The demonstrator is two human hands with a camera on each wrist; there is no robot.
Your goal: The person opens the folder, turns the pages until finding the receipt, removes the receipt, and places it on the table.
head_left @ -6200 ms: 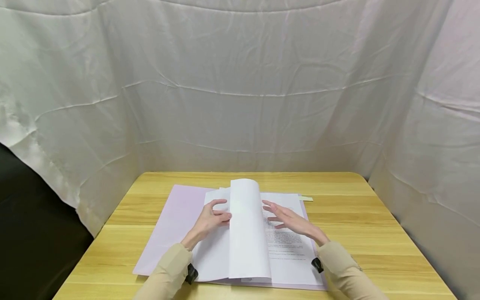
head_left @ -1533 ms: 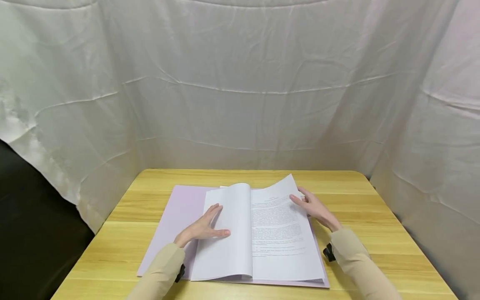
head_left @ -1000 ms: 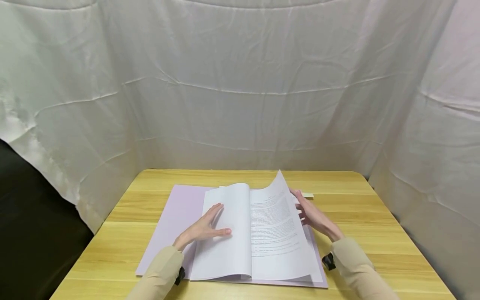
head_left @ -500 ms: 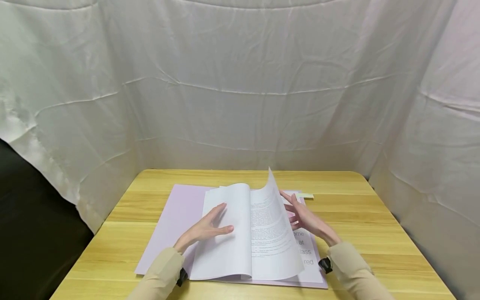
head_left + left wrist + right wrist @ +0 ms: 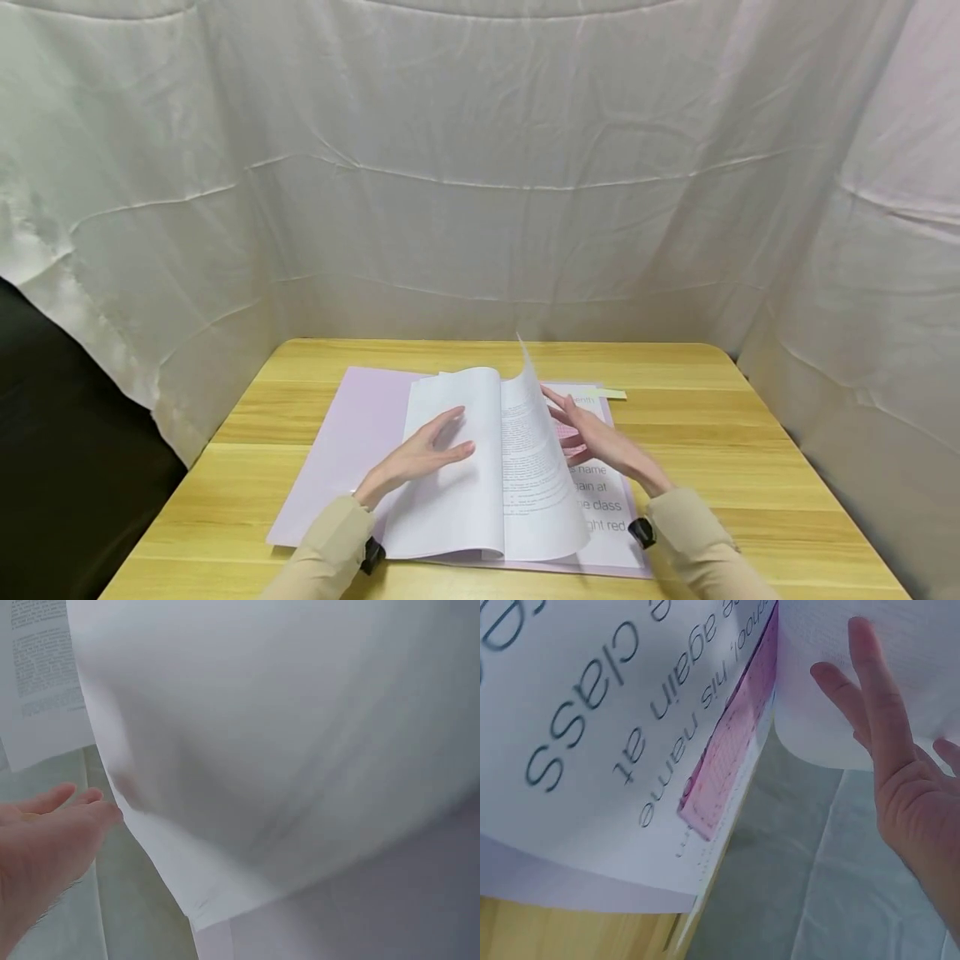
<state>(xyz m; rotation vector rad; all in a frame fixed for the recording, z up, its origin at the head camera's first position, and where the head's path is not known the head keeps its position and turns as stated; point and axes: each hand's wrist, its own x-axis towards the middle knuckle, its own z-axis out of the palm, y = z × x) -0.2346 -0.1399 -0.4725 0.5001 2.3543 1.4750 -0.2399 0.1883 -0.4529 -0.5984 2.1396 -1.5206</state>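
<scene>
A lilac folder [image 5: 352, 450] lies opened flat, bearing a stack of white printed sheets. Its turned pages [image 5: 453, 500] bulge up blank on the left. My left hand [image 5: 420, 457] is over them, thumb and fingers spread; in the left wrist view the hand [image 5: 56, 844] is beside a sheet's edge [image 5: 225, 750]. One printed page [image 5: 536, 492] stands half lifted and curved. Behind it, the outstretched fingers of my right hand [image 5: 603, 437] press its back. Uncovered beneath is a large-print page [image 5: 603, 537] with a pink patterned paper strip [image 5: 731, 757], seen clearly in the right wrist view.
A pale yellow-green tab [image 5: 611, 393] sticks out past the folder's right edge. The wooden table [image 5: 750, 467] extends to both sides. Grey-white curtains [image 5: 480, 208] hang behind and at the sides, with a black covering [image 5: 60, 467] at the left.
The printed page has swung up and leftward, pushed by my right hand, uncovering the large print and the pink strip. My left hand has shifted slightly right. Earlier, another blank sheet was turning over.
</scene>
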